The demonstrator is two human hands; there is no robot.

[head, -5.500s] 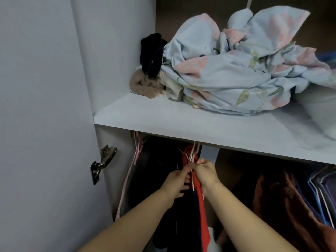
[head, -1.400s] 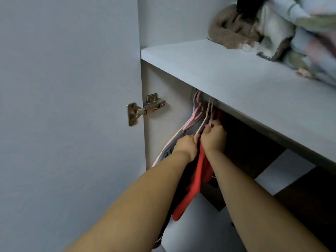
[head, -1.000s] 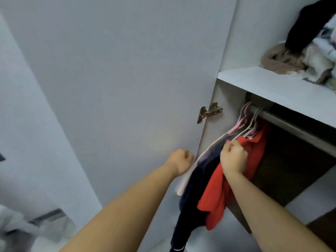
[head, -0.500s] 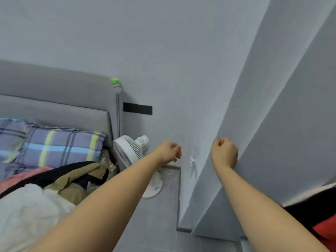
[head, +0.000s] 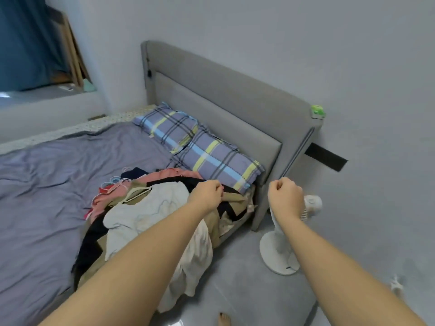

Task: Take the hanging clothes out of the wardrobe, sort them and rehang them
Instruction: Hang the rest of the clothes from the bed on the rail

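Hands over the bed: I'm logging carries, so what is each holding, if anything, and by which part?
Cannot be told. The left hand and right hand are both curled into fists, but no hanger or garment shows in either grip.

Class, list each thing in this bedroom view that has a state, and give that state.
left-hand grip: curled fist, nothing seen inside
right-hand grip: curled fist, nothing seen inside
bed sheet: wrinkled
clothes pile: heaped on the bed sheet, some on hangers
pillows: lying side by side
fan: upright, spinning unclear
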